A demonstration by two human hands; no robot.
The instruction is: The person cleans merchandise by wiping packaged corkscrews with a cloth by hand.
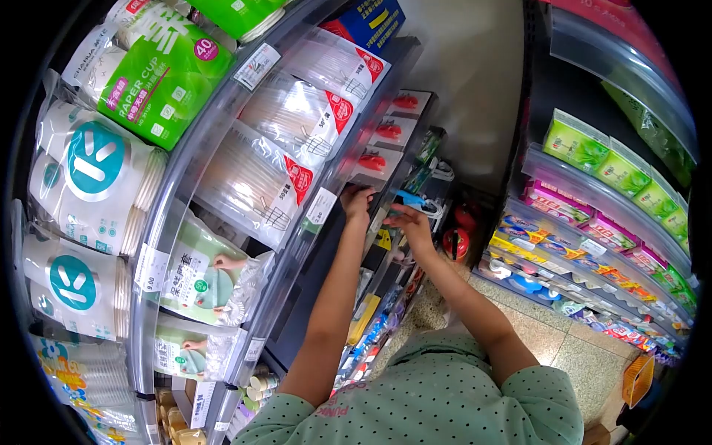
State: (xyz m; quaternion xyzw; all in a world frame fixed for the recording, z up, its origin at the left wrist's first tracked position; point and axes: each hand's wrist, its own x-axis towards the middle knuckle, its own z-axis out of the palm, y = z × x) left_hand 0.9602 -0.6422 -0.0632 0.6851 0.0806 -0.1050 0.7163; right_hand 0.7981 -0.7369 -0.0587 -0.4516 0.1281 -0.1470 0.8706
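Observation:
My left hand (357,202) reaches into the shelf on the left, at the near end of a row of white boxes with red pictures (374,162). Its fingers are curled close to the nearest box; what they hold, if anything, is hidden. My right hand (410,224) is a little lower and to the right, by the shelf's front edge. Its fingers point left, partly bent and apart, with no object visible in them. Just above it lies a blue item (412,199), and beside that a coiled white cable (443,170).
Packs of thin sticks (248,182), paper cups (96,174) and green-and-white bags (208,278) fill the left shelves. Red round items (455,243) stand at the aisle's far end. Across the tiled floor (530,326), the right shelf holds green tissue packs (619,170). An orange basket (638,380) sits lower right.

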